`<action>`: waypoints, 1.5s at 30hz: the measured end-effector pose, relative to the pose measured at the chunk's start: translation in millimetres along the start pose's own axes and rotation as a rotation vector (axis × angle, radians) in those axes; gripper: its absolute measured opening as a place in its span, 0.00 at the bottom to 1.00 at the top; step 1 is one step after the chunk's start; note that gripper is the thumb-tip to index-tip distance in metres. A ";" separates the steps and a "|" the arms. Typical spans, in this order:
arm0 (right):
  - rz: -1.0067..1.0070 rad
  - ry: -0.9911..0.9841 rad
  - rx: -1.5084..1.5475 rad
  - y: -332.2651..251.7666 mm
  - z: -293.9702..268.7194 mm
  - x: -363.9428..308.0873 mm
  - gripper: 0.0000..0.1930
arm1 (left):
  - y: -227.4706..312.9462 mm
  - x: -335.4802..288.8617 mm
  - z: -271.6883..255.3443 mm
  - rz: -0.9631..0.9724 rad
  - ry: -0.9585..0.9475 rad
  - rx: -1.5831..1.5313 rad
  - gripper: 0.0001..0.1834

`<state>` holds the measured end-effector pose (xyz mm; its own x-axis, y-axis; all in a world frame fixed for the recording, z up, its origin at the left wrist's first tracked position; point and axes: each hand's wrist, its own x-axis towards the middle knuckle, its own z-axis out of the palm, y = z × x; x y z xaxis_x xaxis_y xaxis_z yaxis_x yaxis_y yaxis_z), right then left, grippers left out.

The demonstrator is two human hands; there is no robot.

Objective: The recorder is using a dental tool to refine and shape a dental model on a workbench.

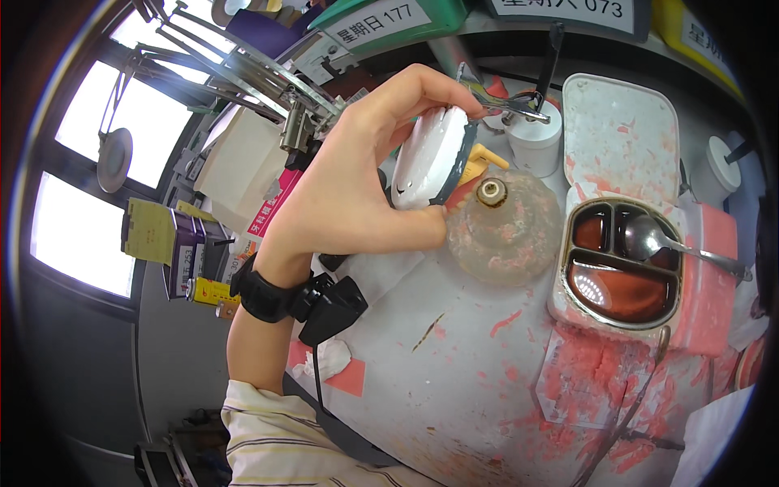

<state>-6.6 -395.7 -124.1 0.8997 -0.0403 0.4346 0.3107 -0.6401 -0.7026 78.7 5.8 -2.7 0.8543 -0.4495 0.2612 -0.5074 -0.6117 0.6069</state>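
Observation:
My left hand (349,170) comes in from the lower left, thumb below and fingers curled over the top. It is closed on a white plaster cast (426,154) with a dark blue-grey layer on its right side. A yellow piece (484,162) shows just beyond the cast. Shiny metal parts (515,105) stick out past my fingertips; whether they join the cast I cannot tell. Right of my thumb stands a cloudy round glass spirit lamp (507,243) with a capped wick holder on top; no flame can be made out. My right hand is out of view.
A wax pot (560,292) with three compartments of dark red liquid stands at right, a spoon (649,238) resting in it and its stained lid (621,134) behind. A white jar (535,142) sits behind the lamp. Pink wax scraps (507,323) litter the table. A black wrist camera (334,308) hangs a cable.

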 end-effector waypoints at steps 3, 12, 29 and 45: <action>0.008 0.003 0.026 -1.0 2.5 -1.0 0.13 | 0.5 0.6 -0.3 0.032 -0.001 0.007 0.34; 0.033 0.007 0.104 -3.5 13.7 1.1 0.12 | 2.4 4.3 0.0 0.080 0.050 0.057 0.34; 0.077 0.016 0.251 -5.7 33.5 10.7 0.09 | 6.6 1.8 2.0 0.122 0.135 0.189 0.33; 0.078 0.051 0.390 -24.5 20.7 15.3 0.07 | 36.1 -12.0 7.8 0.185 0.237 0.172 0.35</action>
<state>6.0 -364.7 -111.9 0.9119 -0.1217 0.3919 0.3439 -0.2944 -0.8917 49.3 -16.0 10.2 0.7384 -0.4115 0.5343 -0.6504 -0.6438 0.4030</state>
